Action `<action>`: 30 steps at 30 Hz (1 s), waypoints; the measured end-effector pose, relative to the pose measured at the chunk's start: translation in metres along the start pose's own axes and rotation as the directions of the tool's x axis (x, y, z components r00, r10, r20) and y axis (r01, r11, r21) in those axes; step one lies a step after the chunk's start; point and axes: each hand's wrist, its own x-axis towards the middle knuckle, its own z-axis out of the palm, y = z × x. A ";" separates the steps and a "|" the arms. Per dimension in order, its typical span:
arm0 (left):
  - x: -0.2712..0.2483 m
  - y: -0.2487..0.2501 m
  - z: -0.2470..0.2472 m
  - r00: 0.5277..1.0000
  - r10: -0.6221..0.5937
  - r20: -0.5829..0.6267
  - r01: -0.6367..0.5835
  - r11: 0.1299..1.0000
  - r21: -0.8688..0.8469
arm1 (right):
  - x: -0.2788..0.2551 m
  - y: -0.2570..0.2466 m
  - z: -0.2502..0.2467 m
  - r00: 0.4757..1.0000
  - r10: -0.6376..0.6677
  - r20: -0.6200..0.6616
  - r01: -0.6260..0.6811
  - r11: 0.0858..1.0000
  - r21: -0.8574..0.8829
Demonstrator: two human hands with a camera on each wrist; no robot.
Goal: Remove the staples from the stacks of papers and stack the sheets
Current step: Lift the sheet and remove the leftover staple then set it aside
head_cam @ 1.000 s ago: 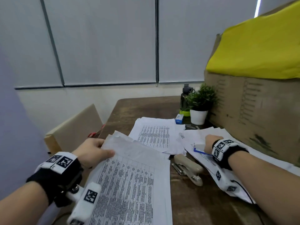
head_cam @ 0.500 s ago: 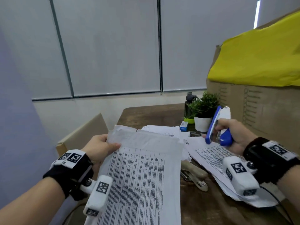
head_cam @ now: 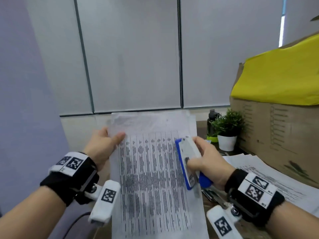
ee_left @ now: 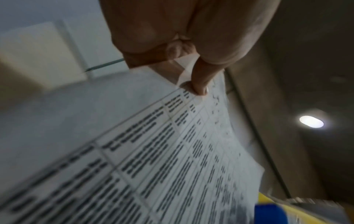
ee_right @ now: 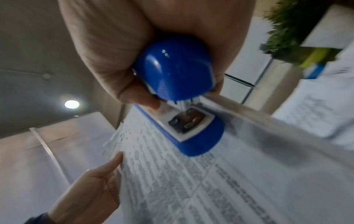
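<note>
The left hand (head_cam: 101,145), left of centre in the head view, pinches the upper left edge of a white stack of printed table sheets (head_cam: 155,178), thumb on the front, holding it raised in the middle of the frame. The right hand (head_cam: 208,163) grips a blue and white plastic stapler (head_cam: 187,163) against the stack's right edge. At right lie more printed sheets (head_cam: 269,176) beside a brown cardboard box (head_cam: 279,131) and a small green plant in a white pot (head_cam: 227,133).

In the left wrist view, the thumb (ee_left: 201,81) presses the sheets' corner (print blurred).

In the right wrist view, curled fingers (ee_right: 134,94) wrap the stapler (ee_right: 176,72), its base over the paper (ee_right: 210,189); the left hand (ee_right: 91,189) holds the edge at lower left.
</note>
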 end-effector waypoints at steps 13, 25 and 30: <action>-0.040 -0.014 0.021 0.979 0.193 -0.059 -0.191 0.981 0.042 | -0.021 0.005 0.030 0.992 -0.117 -0.056 0.112 0.990 -0.086; -0.051 -0.019 0.029 0.980 0.141 -0.141 -0.142 0.990 0.006 | -0.027 0.026 0.037 0.989 -0.114 -0.089 0.096 0.977 -0.190; -0.042 -0.008 0.023 0.986 0.069 -0.150 -0.076 0.996 -0.042 | -0.004 0.010 0.006 0.905 -0.158 -0.395 0.124 0.986 -0.110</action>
